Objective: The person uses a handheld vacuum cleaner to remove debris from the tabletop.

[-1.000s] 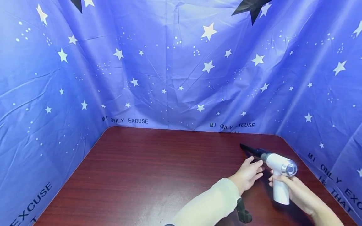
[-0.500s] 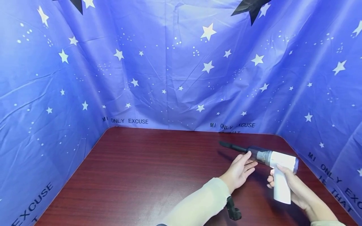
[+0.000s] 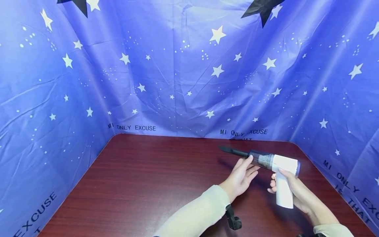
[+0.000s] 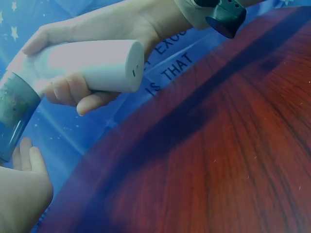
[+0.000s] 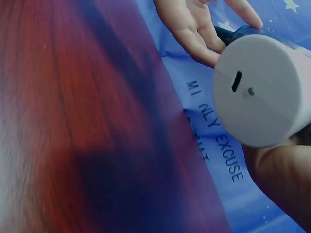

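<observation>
A white handheld vacuum cleaner (image 3: 285,164) with a see-through dust cup (image 3: 263,159) and a long black crevice nozzle (image 3: 234,150) is held above the right side of the table, nozzle pointing left. My right hand (image 3: 297,191) grips its handle (image 4: 92,65), thumb near the top and fingers curled around the front. My left hand (image 3: 241,177) is at the front of the dust cup, thumb against its near side and the other fingers stretched out beneath. From the right wrist, the handle's round base (image 5: 257,92) shows a slot and a small hole.
The dark red wood-grain table (image 3: 133,177) carries the shadows of the arms and the vacuum. Blue star-printed cloth (image 3: 177,65) hangs along its back and both sides. A black wrist mount (image 3: 233,219) juts from the left sleeve.
The vacuum has turned from pointing away to pointing left, then shifted left with both hands. My left thumb has come onto the dust cup.
</observation>
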The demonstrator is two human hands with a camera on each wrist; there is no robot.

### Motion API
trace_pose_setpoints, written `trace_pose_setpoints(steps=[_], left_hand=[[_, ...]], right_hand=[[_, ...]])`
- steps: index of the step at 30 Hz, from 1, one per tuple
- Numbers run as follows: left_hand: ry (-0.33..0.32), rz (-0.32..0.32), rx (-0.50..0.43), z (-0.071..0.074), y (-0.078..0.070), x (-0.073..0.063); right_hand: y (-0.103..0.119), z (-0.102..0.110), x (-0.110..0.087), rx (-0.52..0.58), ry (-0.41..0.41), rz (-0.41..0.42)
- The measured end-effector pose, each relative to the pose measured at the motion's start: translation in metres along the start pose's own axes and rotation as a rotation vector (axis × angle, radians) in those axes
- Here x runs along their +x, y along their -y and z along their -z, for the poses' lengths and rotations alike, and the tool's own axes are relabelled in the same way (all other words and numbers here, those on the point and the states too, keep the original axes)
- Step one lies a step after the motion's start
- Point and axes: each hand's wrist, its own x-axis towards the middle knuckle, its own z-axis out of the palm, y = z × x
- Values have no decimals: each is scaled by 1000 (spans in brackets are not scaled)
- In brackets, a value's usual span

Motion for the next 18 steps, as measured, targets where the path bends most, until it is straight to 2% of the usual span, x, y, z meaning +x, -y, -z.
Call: trace_pose_setpoints(steps=[3,7,14,18], left_hand=[[-2,-5,-11,5,-9,-1],[-15,-17,-23,14,-21,-4],[-33,-36,-9,32,-42,-9],[-33,-39,11,47,-54,-11]], right_hand=[[-1,-5,9,18,20,7],[-4,-13,21,-16,-5,-4],[-9,-29,38,-172,-103,-130],[-13,-38,48,-187,-109,-149]])
